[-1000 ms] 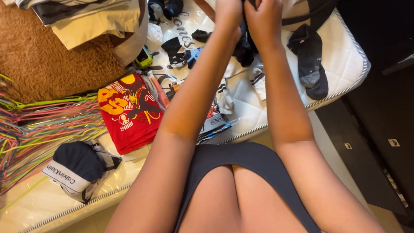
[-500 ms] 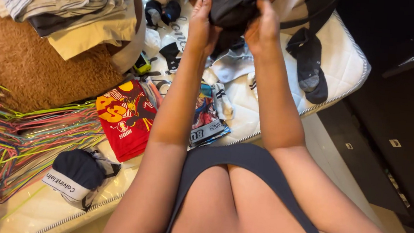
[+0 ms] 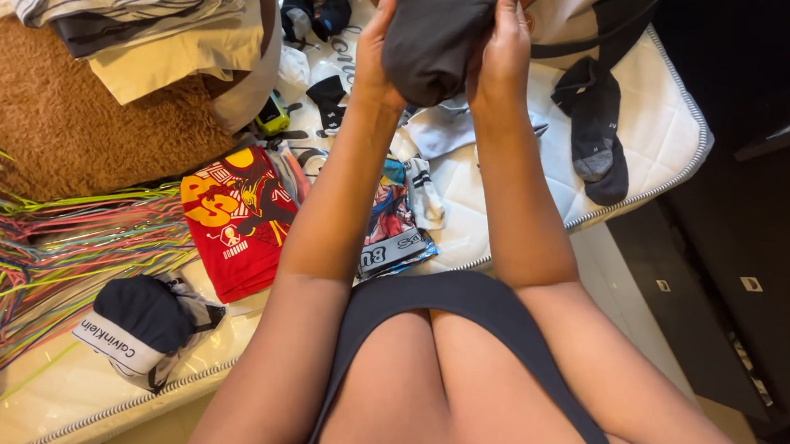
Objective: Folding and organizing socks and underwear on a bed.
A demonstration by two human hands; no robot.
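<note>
At far centre, above the white mattress (image 3: 652,111), left hand (image 3: 373,53) and right hand (image 3: 505,55) hold a dark grey garment (image 3: 430,35) betw. them, fingers of both clamped on its sides. Dark sock (image 3: 599,126) lies just right of hands. Red printed shirt (image 3: 233,217) at near left, coloured hangers (image 3: 40,248) beside it.
</note>
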